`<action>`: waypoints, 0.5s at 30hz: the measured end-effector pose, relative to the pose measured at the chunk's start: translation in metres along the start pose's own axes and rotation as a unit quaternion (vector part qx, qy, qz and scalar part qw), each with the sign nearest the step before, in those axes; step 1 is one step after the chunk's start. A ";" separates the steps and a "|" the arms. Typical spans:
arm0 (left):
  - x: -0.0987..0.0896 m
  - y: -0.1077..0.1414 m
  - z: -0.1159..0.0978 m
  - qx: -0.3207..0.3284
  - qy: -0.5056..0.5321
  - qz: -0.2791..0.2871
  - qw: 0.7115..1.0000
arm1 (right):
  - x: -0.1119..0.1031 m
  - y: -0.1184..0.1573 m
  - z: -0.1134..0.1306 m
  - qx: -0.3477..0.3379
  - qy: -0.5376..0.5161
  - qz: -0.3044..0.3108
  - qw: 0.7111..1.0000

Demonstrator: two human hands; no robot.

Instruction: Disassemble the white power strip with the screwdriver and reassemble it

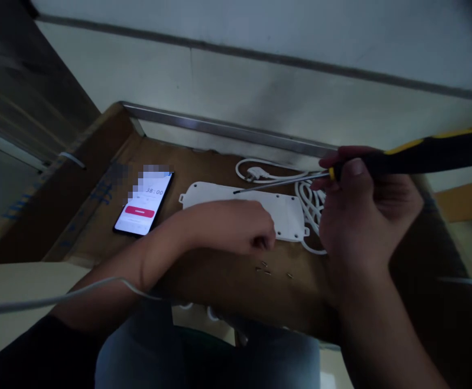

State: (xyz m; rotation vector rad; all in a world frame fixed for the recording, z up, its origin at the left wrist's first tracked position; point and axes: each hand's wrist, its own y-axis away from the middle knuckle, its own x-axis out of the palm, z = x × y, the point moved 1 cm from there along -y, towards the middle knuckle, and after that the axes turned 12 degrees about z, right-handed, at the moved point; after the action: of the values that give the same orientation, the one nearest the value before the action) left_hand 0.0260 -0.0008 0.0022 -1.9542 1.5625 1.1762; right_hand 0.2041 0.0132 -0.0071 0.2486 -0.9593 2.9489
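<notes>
A white power strip [286, 215] lies face down on brown cardboard, with screw holes along its edges. My right hand [361, 210] is closed round the front of a black and yellow screwdriver [422, 155]. The shaft runs leftward, and its tip is at a hole near the strip's far edge. Across the strip's near side rests my left hand [239, 224], fingers curled under; whatever they may hold is hidden. Several small screws [265, 268] lie on the cardboard just nearer than that hand.
A phone [140, 208] with a lit timer screen lies left of the strip. The strip's white cable [311, 202] is coiled on the right, its plug [256, 174] behind the strip. Raised cardboard sides [57, 186] border the surface, and a pale panel [239, 86] stands behind.
</notes>
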 end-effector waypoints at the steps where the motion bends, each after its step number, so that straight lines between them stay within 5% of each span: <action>1: -0.008 0.007 0.005 -0.010 0.017 -0.038 0.999 | 0.000 0.000 0.000 -0.002 -0.001 0.005 1.000; 4: -0.027 0.025 0.027 -0.092 0.004 -0.199 0.976 | 0.000 0.000 -0.001 -0.009 -0.008 0.014 1.000; 7: -0.031 0.030 0.053 -0.187 -0.013 -0.335 0.923 | 0.000 0.002 -0.002 -0.006 -0.007 0.023 1.000; 12: -0.023 0.018 0.070 -0.148 0.057 -0.334 0.929 | 0.008 -0.004 0.006 -0.003 0.084 0.041 0.996; 15: -0.025 0.016 0.060 -0.068 0.169 -0.351 0.919 | 0.026 -0.019 0.021 0.010 0.150 0.125 0.981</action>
State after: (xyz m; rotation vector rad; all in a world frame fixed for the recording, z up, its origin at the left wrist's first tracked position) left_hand -0.0117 0.0534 -0.0099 -2.5915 0.7639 0.6740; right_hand 0.1833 0.0153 0.0250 -0.3329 -0.9815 3.0889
